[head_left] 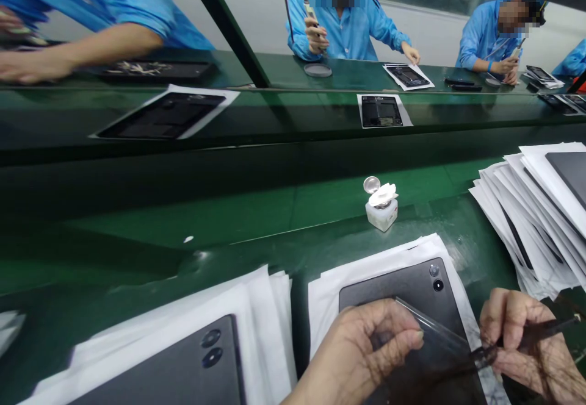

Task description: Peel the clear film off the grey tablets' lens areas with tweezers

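Note:
A dark grey tablet [394, 286] lies back up, its two camera lenses at the top right, on white sheets [325, 298] in front of me. Above it my left hand [366, 341] is closed, thumb and forefinger pinching the edge of a clear plastic film [439, 326]. The film stretches towards my right hand [526, 338], whose fingers are curled round a slim dark tool [544, 330]. One end of that tool meets the film's right part; its exact kind is unclear. Shadowy reflections blur the tablet's lower part.
Left of me, another tablet [183, 368] lies on stacked white sheets [270, 332]. More interleaved tablets are piled right [535, 216]. A small white bottle [382, 213] with its lid up stands behind. Tablets on sheets [382, 111] lie on the raised green bench, where people in blue work.

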